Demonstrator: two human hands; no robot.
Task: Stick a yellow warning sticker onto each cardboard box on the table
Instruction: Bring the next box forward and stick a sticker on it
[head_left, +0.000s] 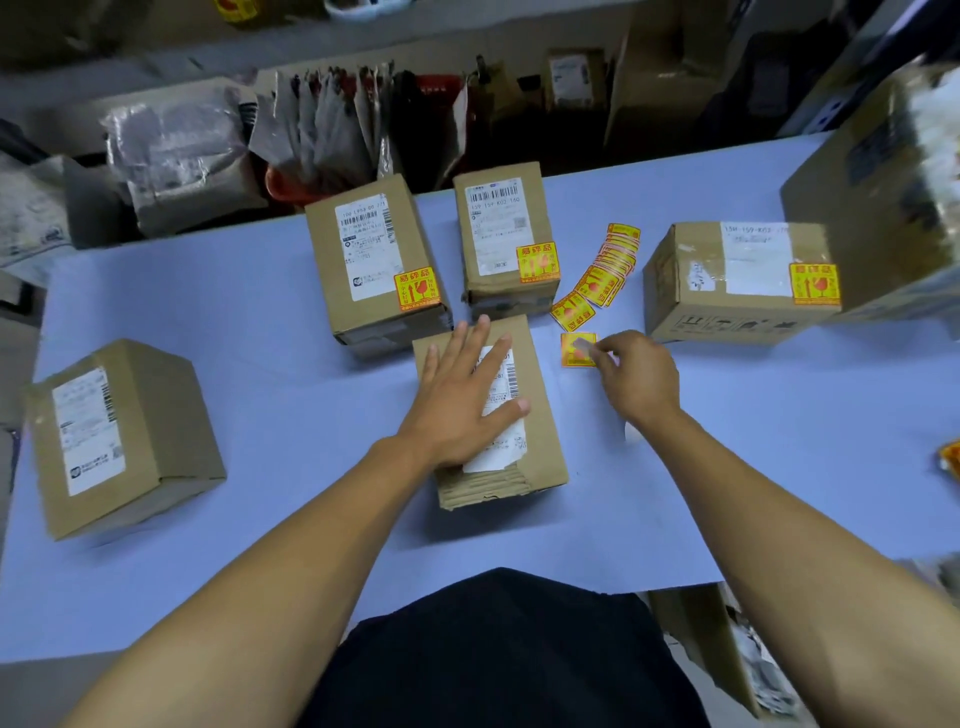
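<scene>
A cardboard box (540, 441) with a white label lies in front of me, and my left hand (462, 395) rests flat on its top with straight fingers. My right hand (636, 376) is just right of that box and pinches a yellow warning sticker (574, 351) close above the table. A strip of several yellow stickers (597, 278) fans out behind it. Three boxes further back each carry a yellow sticker: one at back left (363, 270), one at back centre (504, 234), one at the right (727, 283). A box at the left (124, 436) shows no sticker.
The pale blue table (291, 374) runs under everything. A big carton (883, 197) stands at the far right corner. Parcels and bags (176, 156) pile up beyond the table's back edge. Something orange (950, 460) pokes in at the right edge.
</scene>
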